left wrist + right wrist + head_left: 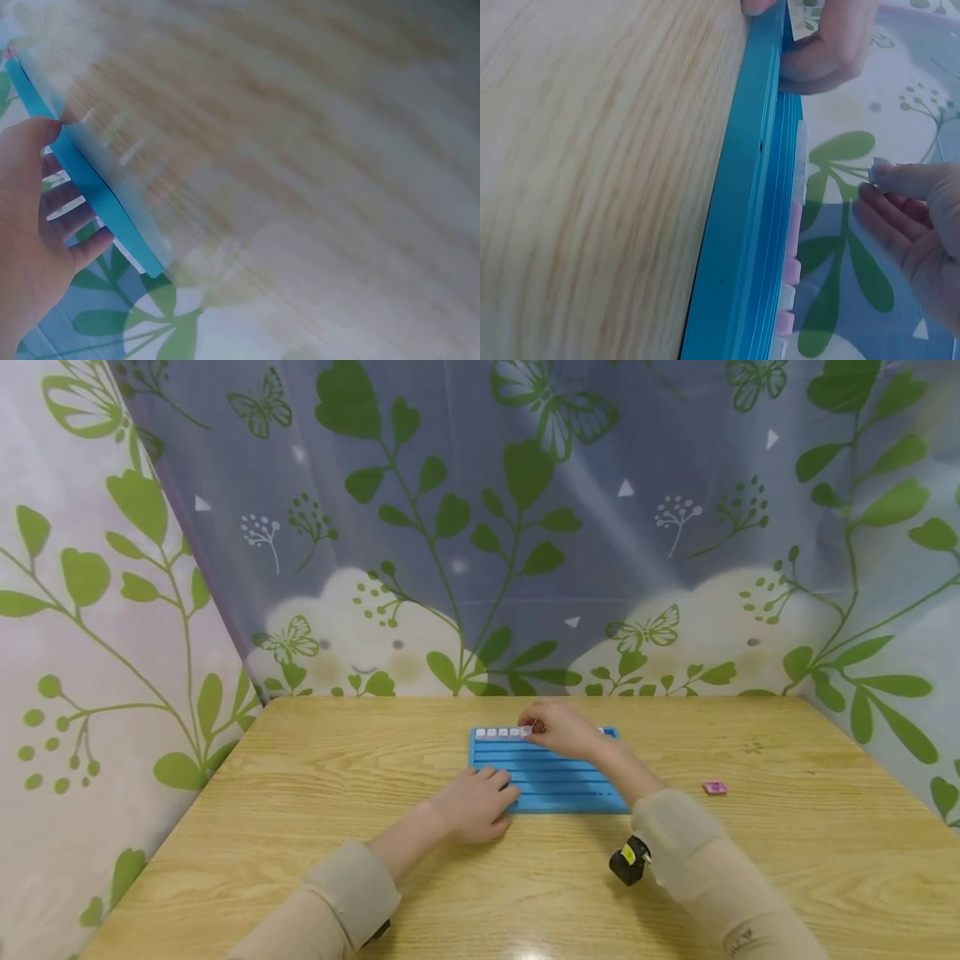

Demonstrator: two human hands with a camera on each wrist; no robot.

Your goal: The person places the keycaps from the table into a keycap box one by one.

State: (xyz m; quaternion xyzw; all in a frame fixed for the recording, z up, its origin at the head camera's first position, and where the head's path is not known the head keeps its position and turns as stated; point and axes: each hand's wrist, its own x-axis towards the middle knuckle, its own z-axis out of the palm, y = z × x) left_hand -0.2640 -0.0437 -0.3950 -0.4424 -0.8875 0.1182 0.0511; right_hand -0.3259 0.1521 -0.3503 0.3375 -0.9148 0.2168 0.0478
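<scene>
A blue keyboard-like tray (555,785) with long ridged rows lies on the table, white keycaps (492,733) along the left of its far row. My left hand (476,804) holds its front left edge; in the left wrist view the thumb (46,129) is at the near side and the fingers spread over the top. Over the far row, my right hand (564,731) pinches a small whitish keycap (879,162) between thumb and fingertips. Pink keycaps (793,225) stand among white ones in the right wrist view. My right hand partly hides the far row in the head view.
A small pink piece (715,787) lies on the wooden table (337,752) to the right of the tray. Behind the table's far edge hangs a patterned curtain (465,568) with leaves and butterflies. A black wrist camera (628,862) sits by the right sleeve.
</scene>
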